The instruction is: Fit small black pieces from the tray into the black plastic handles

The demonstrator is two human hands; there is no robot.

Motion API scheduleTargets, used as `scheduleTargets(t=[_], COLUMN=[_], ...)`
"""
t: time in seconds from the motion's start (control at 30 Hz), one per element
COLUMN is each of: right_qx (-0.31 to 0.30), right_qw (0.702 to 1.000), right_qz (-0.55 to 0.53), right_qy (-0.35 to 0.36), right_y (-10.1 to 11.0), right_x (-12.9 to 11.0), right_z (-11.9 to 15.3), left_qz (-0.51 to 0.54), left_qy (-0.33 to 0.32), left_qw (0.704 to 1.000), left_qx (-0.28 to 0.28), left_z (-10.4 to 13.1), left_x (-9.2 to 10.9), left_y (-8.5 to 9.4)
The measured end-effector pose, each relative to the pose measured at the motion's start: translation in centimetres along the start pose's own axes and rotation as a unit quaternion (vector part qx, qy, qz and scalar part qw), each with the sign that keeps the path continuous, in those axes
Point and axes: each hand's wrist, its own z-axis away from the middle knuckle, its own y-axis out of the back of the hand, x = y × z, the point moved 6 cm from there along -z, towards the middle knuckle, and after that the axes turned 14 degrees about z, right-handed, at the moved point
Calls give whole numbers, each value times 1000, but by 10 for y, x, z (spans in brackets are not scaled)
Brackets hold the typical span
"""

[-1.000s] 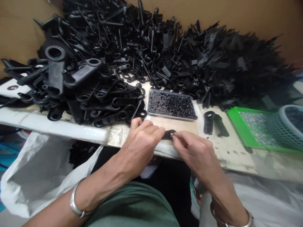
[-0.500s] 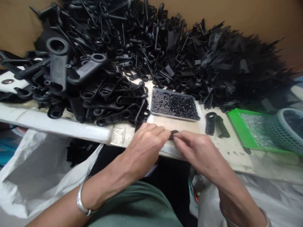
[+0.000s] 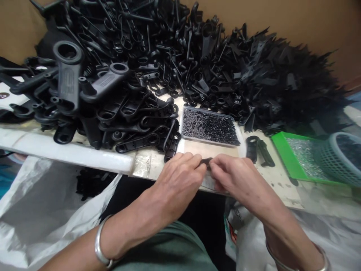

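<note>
Close together at the table's front edge, both my hands are on one dark plastic part [image 3: 206, 161], of which only a sliver shows between them. My left hand [image 3: 180, 177] wraps round it from the left. At its other end the fingertips of my right hand [image 3: 232, 171] are pinched together; whether they also hold a smaller piece is hidden. Just beyond my hands a clear shallow tray [image 3: 210, 126] is filled with tiny dark pieces. Two flat black plastic parts [image 3: 252, 148] lie to the right of it.
A high heap of black plastic parts [image 3: 180, 56] covers the back of the table, with a nearer stack [image 3: 135, 116] on the left. At right, a green tray [image 3: 284, 156] of small clear pieces stands beside a grey-green basket [image 3: 335, 158]. A white sack [image 3: 42, 210] hangs open at lower left.
My hands have shifted slightly right and my right fingers have curled in more at the end of the plastic part. The head view has moved a little.
</note>
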Motion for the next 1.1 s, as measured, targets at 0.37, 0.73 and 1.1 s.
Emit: scheduleTargets(t=[0.37, 0.73, 1.1], right_qx=[44, 111, 73], right_qw=[970, 919, 996], right_qz=[234, 373, 23], right_qy=[52, 68, 46], right_y=[1, 2, 4], right_x=[-19, -52, 1], right_z=[4, 6, 4], left_qz=[29, 41, -49], left_qy=[-36, -31, -33], left_qw=[999, 999, 997], left_qx=[14, 8, -48], left_z=[5, 2, -1], left_x=[-1, -1, -2], left_y=[-1, 1, 3])
